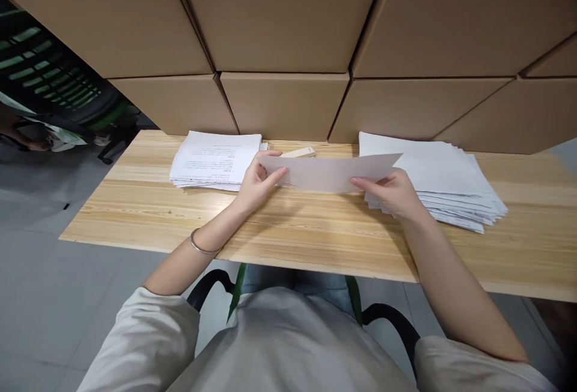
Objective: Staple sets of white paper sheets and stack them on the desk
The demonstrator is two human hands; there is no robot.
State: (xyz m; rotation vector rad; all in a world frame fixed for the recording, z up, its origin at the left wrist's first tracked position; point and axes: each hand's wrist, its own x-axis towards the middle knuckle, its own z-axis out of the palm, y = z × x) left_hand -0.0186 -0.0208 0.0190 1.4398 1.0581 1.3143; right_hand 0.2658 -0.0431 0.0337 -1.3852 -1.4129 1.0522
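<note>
Between my two hands a sheet of white paper (320, 174) is held up above the wooden table, tilted so that it looks like a narrow band. My left hand (260, 180) pinches its left end, thumb on the near side. At the right end my right hand (388, 192) grips it the same way. A stack of printed sheets (210, 160) lies to the left, just beyond my left hand. Right of centre, a thicker, uneven paper stack (444, 178) lies partly behind my right hand. A small pale, bar-shaped object (300, 153) shows behind the held sheet, partly hidden.
Cardboard boxes (283, 106) are stacked like a wall along the back of the wooden table (315, 235). To the left stands a dark slatted chair (58, 79), with part of another person (33, 139) near it. Black armrests (392, 323) flank my seat.
</note>
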